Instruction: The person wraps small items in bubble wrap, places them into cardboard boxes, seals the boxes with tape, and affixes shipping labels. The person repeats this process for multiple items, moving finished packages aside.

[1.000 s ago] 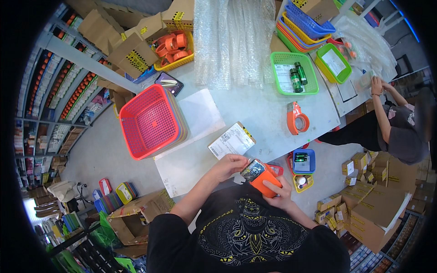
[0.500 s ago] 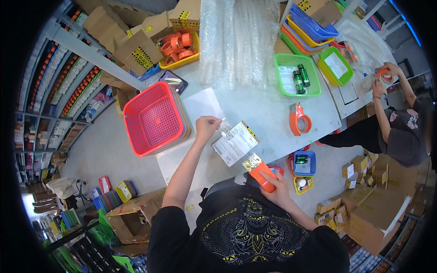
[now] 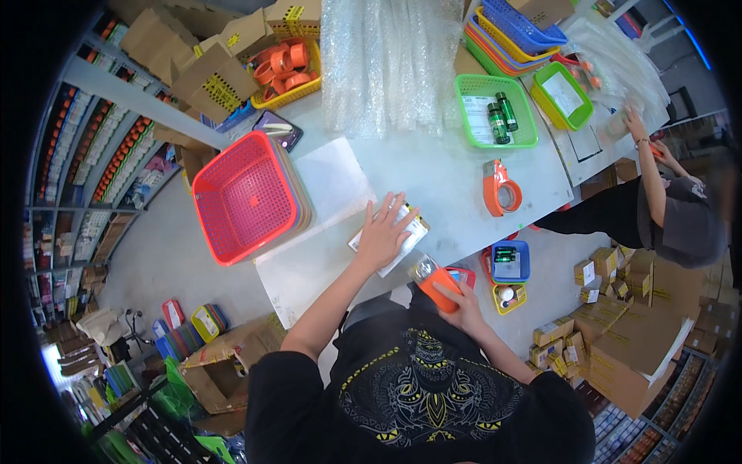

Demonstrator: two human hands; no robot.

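Note:
My left hand (image 3: 382,234) lies spread with its palm down on a small labelled cardboard box (image 3: 415,234), which it largely covers. The box rests near the front edge of the worktable (image 3: 456,209). In my right hand (image 3: 464,311) is an orange tape dispenser (image 3: 439,289), held just off the table edge with its clear front end toward the box. A second orange tape dispenser (image 3: 492,193) lies on the table to the right. Left of the box, a pale flat sheet (image 3: 332,174) lies beside a stack of baskets topped by a red one (image 3: 246,197).
A green basket (image 3: 468,120) holds two dark green bottles. Bubble wrap (image 3: 394,69) covers the table's back, next to a yellow basket (image 3: 290,93) of orange tape dispensers. Stacked coloured baskets (image 3: 514,39) stand at the far right. A co-worker (image 3: 672,213) works at the right.
My left hand has gone from pinching the tape's end to lying flat on the box. The dispenser has shifted slightly left and up. The co-worker's hands have moved apart.

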